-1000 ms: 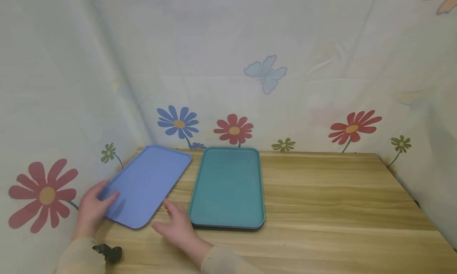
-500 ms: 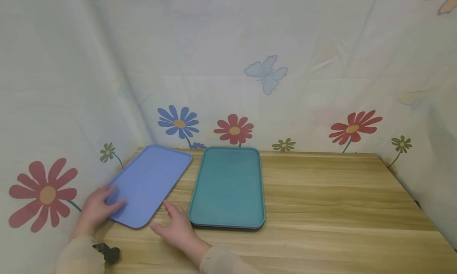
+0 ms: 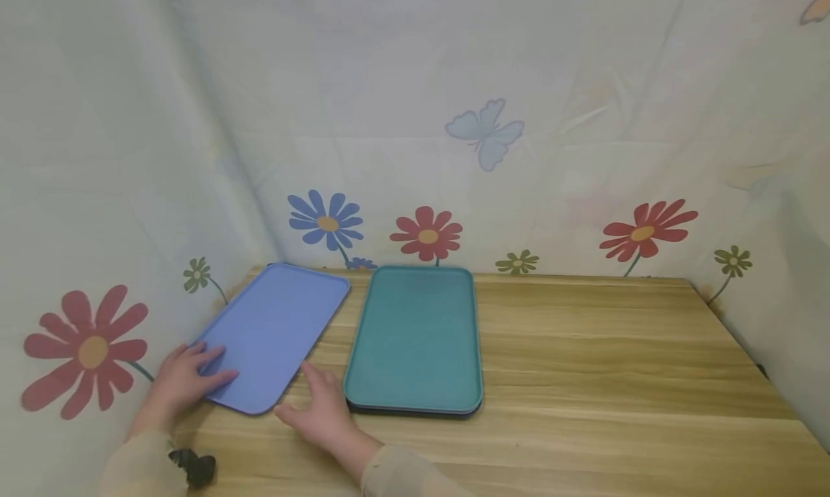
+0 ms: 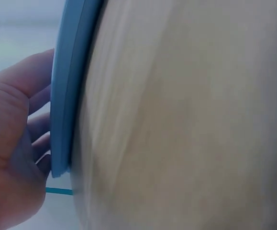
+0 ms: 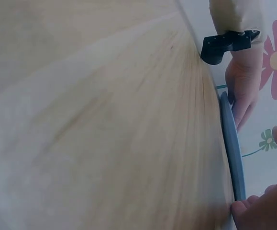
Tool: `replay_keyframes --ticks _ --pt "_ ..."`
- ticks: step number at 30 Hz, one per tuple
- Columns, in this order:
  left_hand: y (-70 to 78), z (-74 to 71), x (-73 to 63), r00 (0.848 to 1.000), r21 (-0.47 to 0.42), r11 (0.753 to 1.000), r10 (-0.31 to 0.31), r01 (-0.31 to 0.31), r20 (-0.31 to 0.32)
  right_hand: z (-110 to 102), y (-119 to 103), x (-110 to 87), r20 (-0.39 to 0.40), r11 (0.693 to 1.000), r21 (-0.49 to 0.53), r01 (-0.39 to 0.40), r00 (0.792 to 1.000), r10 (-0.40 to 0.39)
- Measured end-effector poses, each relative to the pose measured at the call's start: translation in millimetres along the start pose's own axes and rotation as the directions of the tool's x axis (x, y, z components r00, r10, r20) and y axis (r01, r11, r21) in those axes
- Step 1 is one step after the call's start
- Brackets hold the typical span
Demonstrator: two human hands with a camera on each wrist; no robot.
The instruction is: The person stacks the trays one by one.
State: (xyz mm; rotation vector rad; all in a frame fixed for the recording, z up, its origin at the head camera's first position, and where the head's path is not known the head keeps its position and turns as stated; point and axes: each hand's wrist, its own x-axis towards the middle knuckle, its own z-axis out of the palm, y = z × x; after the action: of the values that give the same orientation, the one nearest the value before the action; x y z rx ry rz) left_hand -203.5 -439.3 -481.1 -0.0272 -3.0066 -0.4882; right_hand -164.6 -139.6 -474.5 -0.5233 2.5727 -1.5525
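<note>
A blue rectangular tray (image 3: 275,324) lies at an angle at the left of the wooden table. My left hand (image 3: 181,380) is at its near-left corner, fingers and thumb spread over the rim. In the left wrist view, that thumb and the fingers (image 4: 38,72) show behind the tray's layered edge (image 4: 71,91). Beside the tray's near-right edge is my right hand (image 3: 324,409), thumb and fingers apart. In the right wrist view, its fingertips (image 5: 238,207) are right at the tray edge. To the right, a teal tray (image 3: 415,338) lies with a darker edge showing beneath it.
A wood-grain table (image 3: 603,367) stretches away to the right. Pale curtains with printed flowers and butterflies (image 3: 486,133) hang at the back and sides. On my left wrist is a black strapped device (image 3: 197,468).
My left hand has shifted right and slightly nearer me, farther over the blue tray's corner. The right hand and both trays stay nearly where they were.
</note>
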Motion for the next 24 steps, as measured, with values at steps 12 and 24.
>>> replay_keyframes --ticks 12,24 --pt "12.6 -9.5 -18.2 0.998 0.07 0.996 0.062 -0.061 -0.017 1 -6 0.4 -0.027 0.995 0.054 -0.087 0.996 0.088" --pt "8.3 -7.7 -23.2 0.983 -0.133 0.984 0.099 -0.12 -0.157 4 -6 -0.5 -0.064 0.985 0.117 -0.124 0.989 0.132"
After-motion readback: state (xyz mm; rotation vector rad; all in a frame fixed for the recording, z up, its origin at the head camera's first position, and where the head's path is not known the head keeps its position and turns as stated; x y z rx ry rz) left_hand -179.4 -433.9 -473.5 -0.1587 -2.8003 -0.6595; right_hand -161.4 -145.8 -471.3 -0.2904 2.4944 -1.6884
